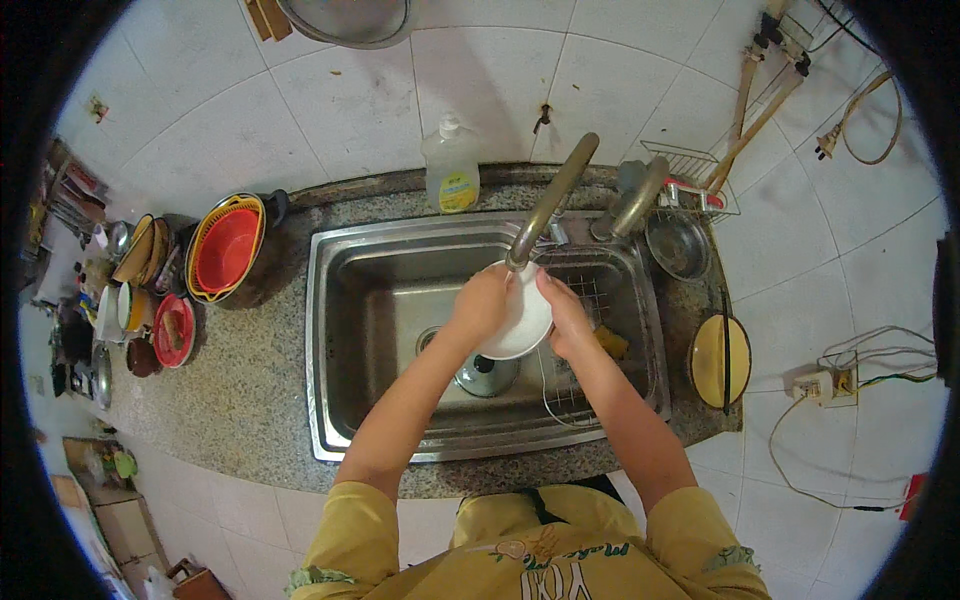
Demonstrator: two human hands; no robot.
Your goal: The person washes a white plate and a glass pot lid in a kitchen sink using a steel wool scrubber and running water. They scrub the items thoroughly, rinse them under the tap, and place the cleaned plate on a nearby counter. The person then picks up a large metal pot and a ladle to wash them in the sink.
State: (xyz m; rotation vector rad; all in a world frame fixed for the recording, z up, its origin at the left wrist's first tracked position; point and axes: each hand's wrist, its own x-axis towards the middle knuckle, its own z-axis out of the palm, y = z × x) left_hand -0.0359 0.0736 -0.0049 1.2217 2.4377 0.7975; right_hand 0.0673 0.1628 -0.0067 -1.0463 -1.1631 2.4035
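Note:
A white bowl (522, 325) is held between both hands under the spout of the metal faucet (553, 200), above the steel sink (385, 320). My left hand (484, 303) grips its left side, with the fingers wrapped over the far rim. On the opposite side, my right hand (566, 315) clasps the bowl, thumb toward the top. Below the bowl, a round lid with a dark knob (487, 375) lies on the sink floor. A wire rack (570, 390) fills the sink's right part, and a yellow cloth or sponge (611, 343) rests there.
Behind the sink stands a clear soap bottle (452, 168). To the left are a red basin in a yellow basket (228, 248) and a red plate (174, 331). At right, chopsticks lie across a yellow plate (708, 362), near a metal bowl (677, 247). Cords hang on the wall.

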